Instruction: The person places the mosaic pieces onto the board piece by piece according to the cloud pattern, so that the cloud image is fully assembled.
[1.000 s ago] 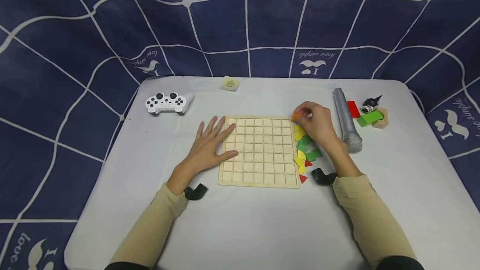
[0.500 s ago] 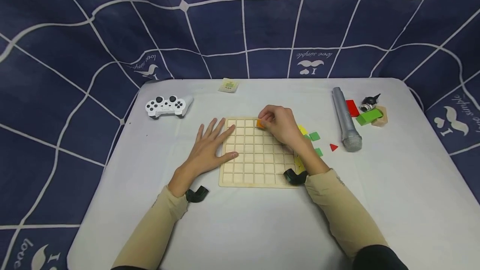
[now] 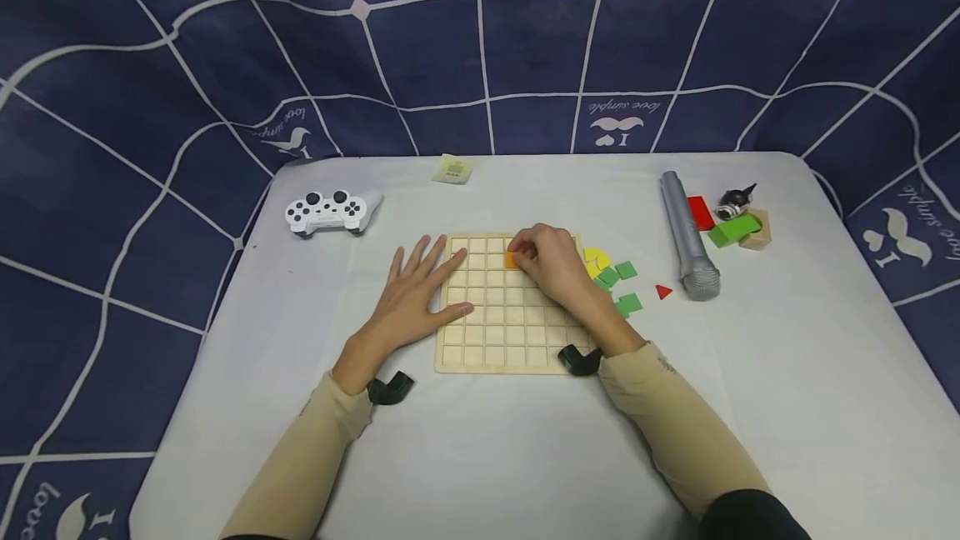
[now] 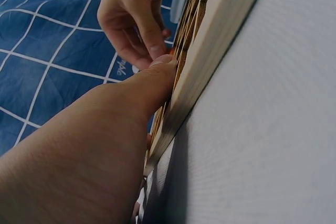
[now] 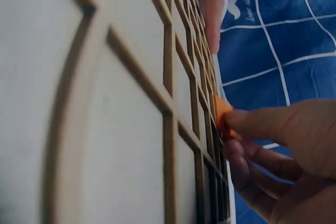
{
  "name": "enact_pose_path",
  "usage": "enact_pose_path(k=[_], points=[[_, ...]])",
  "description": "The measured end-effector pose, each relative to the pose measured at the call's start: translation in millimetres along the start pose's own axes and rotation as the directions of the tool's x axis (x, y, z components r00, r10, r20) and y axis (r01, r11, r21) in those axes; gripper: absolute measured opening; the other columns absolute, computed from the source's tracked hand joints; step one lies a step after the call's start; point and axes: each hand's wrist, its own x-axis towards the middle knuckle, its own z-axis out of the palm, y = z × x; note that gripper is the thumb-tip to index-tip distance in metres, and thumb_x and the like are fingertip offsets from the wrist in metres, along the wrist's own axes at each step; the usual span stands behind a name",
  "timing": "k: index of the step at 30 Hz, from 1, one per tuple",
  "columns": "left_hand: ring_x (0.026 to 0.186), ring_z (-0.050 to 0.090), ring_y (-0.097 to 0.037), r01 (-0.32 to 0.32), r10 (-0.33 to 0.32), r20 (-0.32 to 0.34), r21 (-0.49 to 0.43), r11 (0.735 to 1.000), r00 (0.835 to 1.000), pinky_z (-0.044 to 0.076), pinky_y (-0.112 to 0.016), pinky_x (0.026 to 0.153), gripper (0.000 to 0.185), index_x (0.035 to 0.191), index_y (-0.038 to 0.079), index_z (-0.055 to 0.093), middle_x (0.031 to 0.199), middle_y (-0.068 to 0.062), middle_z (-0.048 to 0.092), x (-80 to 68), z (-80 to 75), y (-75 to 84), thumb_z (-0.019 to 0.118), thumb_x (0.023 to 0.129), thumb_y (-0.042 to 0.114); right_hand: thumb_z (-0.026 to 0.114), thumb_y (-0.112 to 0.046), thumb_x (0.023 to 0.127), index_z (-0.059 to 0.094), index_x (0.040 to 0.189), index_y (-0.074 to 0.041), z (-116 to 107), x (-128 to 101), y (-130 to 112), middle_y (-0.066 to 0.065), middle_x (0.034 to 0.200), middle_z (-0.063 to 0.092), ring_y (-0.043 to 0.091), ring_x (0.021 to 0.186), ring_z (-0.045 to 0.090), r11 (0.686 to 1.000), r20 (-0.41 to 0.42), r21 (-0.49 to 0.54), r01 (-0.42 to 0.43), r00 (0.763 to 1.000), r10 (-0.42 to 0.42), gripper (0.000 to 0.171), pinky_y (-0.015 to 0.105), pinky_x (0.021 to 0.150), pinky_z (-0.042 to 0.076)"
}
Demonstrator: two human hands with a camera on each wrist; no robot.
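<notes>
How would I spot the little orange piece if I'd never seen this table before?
Find the pale wooden grid board in the middle of the white table. Near its far edge, the right hand pinches the orange piece over a cell. It is the only orange piece; the loose pieces right of the board are yellow, green or red.

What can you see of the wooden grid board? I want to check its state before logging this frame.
The wooden grid board is a pale, flat square of light wood, divided by thin ribs into rows of small square cells. It lies flat on the white table. Its visible cells are bare. The left hand rests spread on its left edge. The right hand pinches an orange piece at a cell near the far edge.
</notes>
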Motion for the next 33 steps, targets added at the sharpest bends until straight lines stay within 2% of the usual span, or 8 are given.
enact_pose_path(k=[4,7,11,16,20,24,30,33], points=[[0.165,0.002,-0.037,-0.005,0.005,0.001,-0.006,1.0,1.0,-0.005,-0.065,0.129,0.091,0.168,0.033,0.026,0.178,-0.009,0.012,-0.9,-1.1,-0.5,0.064,0.094,0.069,0.08,-0.004,0.093,0.083,0.104,-0.003,3,-3,0,0.012,0.099,0.073,0.027,0.094,0.07,0.999,-0.007,-0.038,0.027,1.0,-0.027,0.011,0.038,0.085,0.06],[0.165,0.003,-0.037,-0.008,0.008,0.002,-0.007,1.0,1.0,-0.005,-0.066,0.129,0.091,0.169,0.033,0.026,0.178,-0.009,0.013,-0.6,-3.0,0.0,0.065,0.094,0.068,0.08,-0.005,0.093,0.084,0.106,-0.004,4,-4,-2,0.012,0.103,0.074,0.029,0.1,0.069,0.993,-0.011,-0.109,0.051,0.999,-0.052,0.014,0.04,0.09,0.06],[0.165,0.003,-0.036,-0.005,0.005,-0.001,0.001,1.0,1.0,-0.004,-0.065,0.129,0.091,0.168,0.033,0.026,0.178,-0.009,0.014,0.1,-4.3,0.4,0.065,0.094,0.068,0.078,-0.006,0.095,0.084,0.108,-0.005,5,-4,-8,0.011,0.104,0.075,0.029,0.101,0.067,0.977,0.012,-0.204,0.063,0.998,-0.062,0.015,0.039,0.09,0.06],[0.165,0.002,-0.036,0.0,0.0,0.006,-0.002,1.0,1.0,-0.005,-0.065,0.13,0.091,0.169,0.033,0.026,0.178,-0.009,0.013,-0.5,-3.1,0.4,0.065,0.094,0.068,0.076,-0.005,0.096,0.081,0.117,-0.005,-6,-9,-9,0.012,0.111,0.076,0.03,0.106,0.068,0.981,0.061,-0.189,0.05,0.997,-0.039,0.022,0.042,0.093,0.06],[0.165,0.002,-0.036,-0.007,0.007,-0.001,0.004,1.0,1.0,-0.005,-0.065,0.129,0.091,0.169,0.033,0.025,0.178,-0.009,0.013,1.0,-1.2,-0.5,0.064,0.095,0.069,0.075,-0.002,0.096,0.079,0.12,-0.002,-36,-15,2,0.016,0.111,0.076,0.031,0.099,0.071,0.995,0.028,-0.1,0.007,1.0,-0.004,0.024,0.044,0.087,0.06],[0.165,0.003,-0.036,-0.001,0.001,0.005,0.008,1.0,1.0,-0.004,-0.066,0.129,0.091,0.169,0.033,0.026,0.178,-0.009,0.013,0.8,-0.6,-0.3,0.063,0.094,0.07,0.073,0.0,0.096,0.078,0.119,0.001,-63,-20,25,0.02,0.107,0.075,0.034,0.092,0.072,0.997,-0.015,-0.054,-0.059,0.998,0.059,0.024,0.047,0.083,0.062],[0.165,0.002,-0.036,0.01,-0.01,0.018,0.009,1.0,1.0,-0.005,-0.066,0.129,0.092,0.169,0.032,0.026,0.178,-0.01,0.013,0.1,-2.1,-1.0,0.064,0.094,0.069,0.077,-0.007,0.096,0.075,0.123,0.004,-75,-22,49,0.023,0.109,0.075,0.036,0.101,0.069,0.973,0.018,-0.088,-0.214,0.976,0.216,0.029,0.05,0.09,0.059],[0.165,0.0,-0.036,0.013,-0.013,0.023,0.007,1.0,1.0,-0.006,-0.065,0.129,0.092,0.169,0.032,0.025,0.178,-0.009,0.012,0.9,-2.4,-1.5,0.064,0.094,0.069,0.08,-0.009,0.094,0.074,0.124,0.004,-75,-21,54,0.023,0.114,0.075,0.035,0.105,0.067,0.959,0.048,-0.112,-0.259,0.963,0.266,0.033,0.05,0.094,0.057]])
